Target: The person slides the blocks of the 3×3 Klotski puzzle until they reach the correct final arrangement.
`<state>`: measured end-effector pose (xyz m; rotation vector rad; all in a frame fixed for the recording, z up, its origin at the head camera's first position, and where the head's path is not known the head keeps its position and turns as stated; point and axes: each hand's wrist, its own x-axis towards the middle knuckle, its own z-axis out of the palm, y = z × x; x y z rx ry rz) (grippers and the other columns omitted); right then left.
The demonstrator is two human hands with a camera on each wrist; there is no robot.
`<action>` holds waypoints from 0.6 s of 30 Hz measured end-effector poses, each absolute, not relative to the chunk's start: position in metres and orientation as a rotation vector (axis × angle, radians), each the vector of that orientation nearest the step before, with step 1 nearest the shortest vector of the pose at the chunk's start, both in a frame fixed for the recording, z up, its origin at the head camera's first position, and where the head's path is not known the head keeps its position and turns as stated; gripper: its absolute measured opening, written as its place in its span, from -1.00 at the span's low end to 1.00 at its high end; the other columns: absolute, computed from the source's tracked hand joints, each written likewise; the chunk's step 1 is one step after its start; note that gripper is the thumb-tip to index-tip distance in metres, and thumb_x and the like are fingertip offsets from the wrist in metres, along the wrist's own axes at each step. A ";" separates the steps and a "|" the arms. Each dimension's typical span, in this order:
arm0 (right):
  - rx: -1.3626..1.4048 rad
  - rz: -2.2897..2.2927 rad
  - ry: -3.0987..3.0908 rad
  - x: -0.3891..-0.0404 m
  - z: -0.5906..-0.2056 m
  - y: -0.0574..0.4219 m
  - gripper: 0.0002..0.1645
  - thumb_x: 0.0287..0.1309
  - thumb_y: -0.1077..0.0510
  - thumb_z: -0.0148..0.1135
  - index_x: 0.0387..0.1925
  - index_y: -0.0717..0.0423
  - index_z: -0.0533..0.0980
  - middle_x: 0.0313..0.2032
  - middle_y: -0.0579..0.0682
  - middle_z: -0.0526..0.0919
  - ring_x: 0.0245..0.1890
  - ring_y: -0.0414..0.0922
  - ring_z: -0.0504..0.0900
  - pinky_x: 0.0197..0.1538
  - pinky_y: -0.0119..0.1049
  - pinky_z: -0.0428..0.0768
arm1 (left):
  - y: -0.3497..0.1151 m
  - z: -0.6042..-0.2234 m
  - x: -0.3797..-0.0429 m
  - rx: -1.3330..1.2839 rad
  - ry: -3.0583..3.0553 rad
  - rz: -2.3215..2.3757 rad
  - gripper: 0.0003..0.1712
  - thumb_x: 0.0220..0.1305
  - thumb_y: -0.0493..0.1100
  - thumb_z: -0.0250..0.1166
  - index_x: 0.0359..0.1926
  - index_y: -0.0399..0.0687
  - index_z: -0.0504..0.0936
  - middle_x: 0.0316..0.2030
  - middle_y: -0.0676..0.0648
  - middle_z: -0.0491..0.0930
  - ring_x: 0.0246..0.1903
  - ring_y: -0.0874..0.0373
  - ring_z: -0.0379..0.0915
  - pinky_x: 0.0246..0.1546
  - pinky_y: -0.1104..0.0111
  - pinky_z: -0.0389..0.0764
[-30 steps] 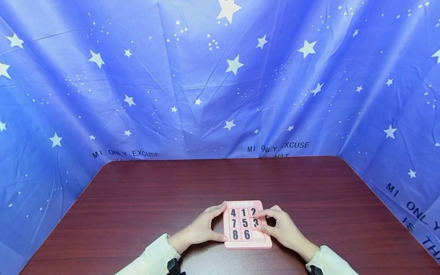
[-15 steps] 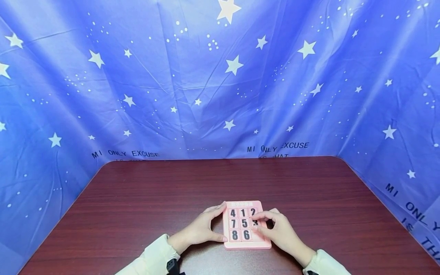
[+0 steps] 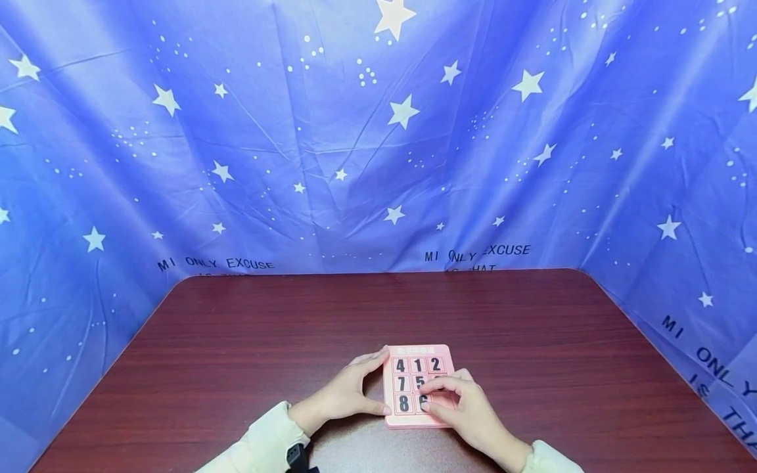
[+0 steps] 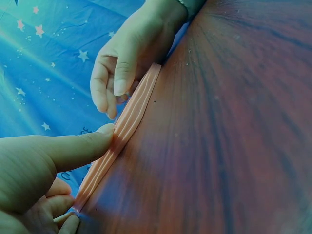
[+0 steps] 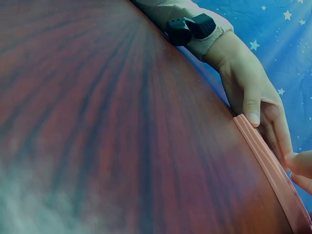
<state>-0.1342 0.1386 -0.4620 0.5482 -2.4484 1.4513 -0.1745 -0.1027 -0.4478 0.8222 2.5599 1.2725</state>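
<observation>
A pink number sliding puzzle [image 3: 417, 420] lies on the table, its square tiles bearing black digits. My left hand [image 3: 340, 393] grips its left side, the thumb against the near corner and the fingers along the far part of that edge. Over the lower right of the board is my right hand [image 3: 473, 414], its thumb and index finger bent and parted around the 6 tile [image 3: 422, 398]. In the left wrist view the right thumb tip appears raised a little off the board; contact by the other fingertips is unclear. This hand hides the bottom right slot and most of the 3 tile.
The dark red wooden table [image 3: 266, 328] spreads around the puzzle. A blue star-printed curtain [image 3: 331, 131] hangs along its back and sides. A black device [image 5: 187, 30] is strapped at the left cuff.
My right hand has moved from the 3 tile down and left to the 6 tile, uncovering the 2 tile. The left hand and the board stay in place.
</observation>
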 end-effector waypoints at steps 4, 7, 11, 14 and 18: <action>0.525 1.411 -2.451 -0.133 -0.461 0.135 -0.72 -0.26 0.17 0.51 -0.38 -0.16 0.69 -0.41 -0.22 0.49 -0.35 -0.27 0.31 -0.33 -0.40 0.33 | -0.103 -0.448 -0.175 0.832 2.563 1.273 0.09 -0.19 -0.08 0.55 0.36 -0.28 0.21 0.38 -0.14 0.18 0.32 -0.06 0.09 0.32 0.04 0.12; 0.484 1.383 -2.464 -0.133 -0.461 0.131 -0.71 -0.30 0.16 0.53 -0.41 -0.20 0.68 -0.42 -0.27 0.49 -0.36 -0.29 0.30 -0.30 -0.40 0.32 | -0.104 -0.448 -0.175 0.839 2.568 1.270 0.09 -0.19 -0.07 0.54 0.36 -0.28 0.21 0.38 -0.14 0.18 0.32 -0.06 0.09 0.31 0.04 0.13; 0.459 1.337 -2.481 -0.133 -0.461 0.129 -0.67 -0.35 0.19 0.54 -0.43 -0.23 0.67 -0.42 -0.32 0.50 -0.37 -0.32 0.28 -0.31 -0.41 0.30 | -0.104 -0.449 -0.175 0.849 2.577 1.258 0.09 -0.19 -0.07 0.54 0.36 -0.27 0.22 0.38 -0.14 0.18 0.32 -0.07 0.10 0.31 0.05 0.14; 0.466 1.312 -2.484 -0.133 -0.461 0.128 -0.63 -0.38 0.23 0.53 -0.42 -0.23 0.67 -0.42 -0.35 0.53 -0.38 -0.32 0.28 -0.30 -0.42 0.29 | -0.104 -0.449 -0.176 0.850 2.576 1.257 0.09 -0.19 -0.07 0.54 0.36 -0.27 0.22 0.38 -0.14 0.18 0.32 -0.07 0.10 0.31 0.04 0.14; 0.484 1.308 -2.474 -0.133 -0.460 0.128 -0.64 -0.36 0.22 0.53 -0.41 -0.23 0.67 -0.39 -0.35 0.56 -0.36 -0.32 0.28 -0.29 -0.43 0.28 | -0.104 -0.448 -0.175 0.846 2.570 1.266 0.08 -0.19 -0.09 0.54 0.36 -0.27 0.22 0.38 -0.14 0.18 0.32 -0.08 0.09 0.31 0.03 0.13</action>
